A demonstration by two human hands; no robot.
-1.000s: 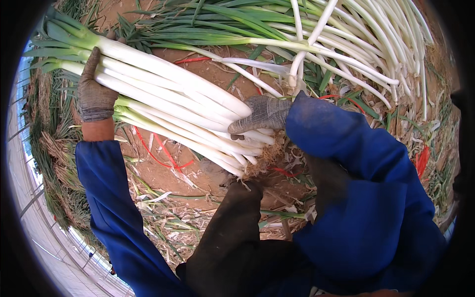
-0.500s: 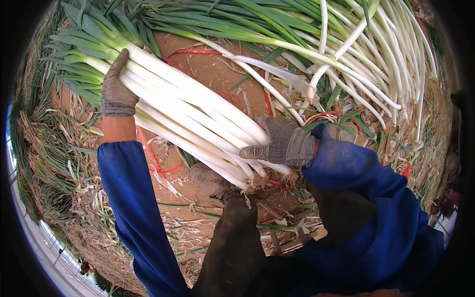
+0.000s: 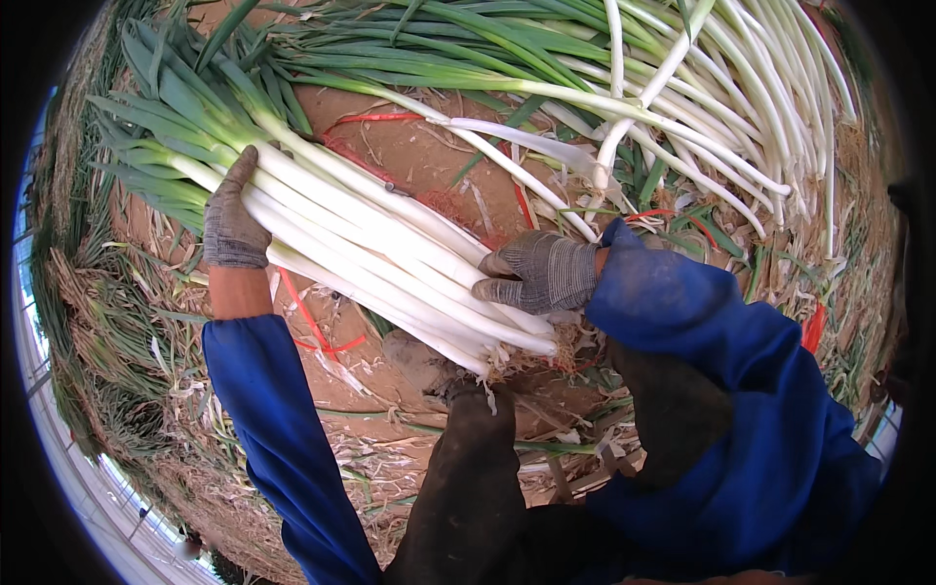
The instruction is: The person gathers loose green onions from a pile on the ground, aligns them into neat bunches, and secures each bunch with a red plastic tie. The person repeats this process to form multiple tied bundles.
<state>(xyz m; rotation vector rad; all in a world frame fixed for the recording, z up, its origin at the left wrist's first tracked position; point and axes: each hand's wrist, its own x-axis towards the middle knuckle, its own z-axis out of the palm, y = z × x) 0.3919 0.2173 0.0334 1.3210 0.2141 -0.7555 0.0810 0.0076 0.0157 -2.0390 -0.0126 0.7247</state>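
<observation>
A bundle of large green onions lies slantwise before me, its leaves at the far left and its stringy roots by my boot. My left hand, in a grey-brown knit glove, is closed round the near side of the bundle where white turns to green. Near the root end my right hand, gloved alike, has its thumb and fingers bent onto the upper white stalks. Its fingertips are partly hidden against them. Beyond the bundle, one stalk lies slightly apart along its far edge.
A heap of loose green onions spreads across the far right. Red ties lie on the brown soil. Dry leaf scraps cover the ground at the left. My boot stands under the root end.
My right hand has moved a little left and away from me across the stalks. My left hand sits slightly nearer. The far-edge stalk now shows a gap from the others.
</observation>
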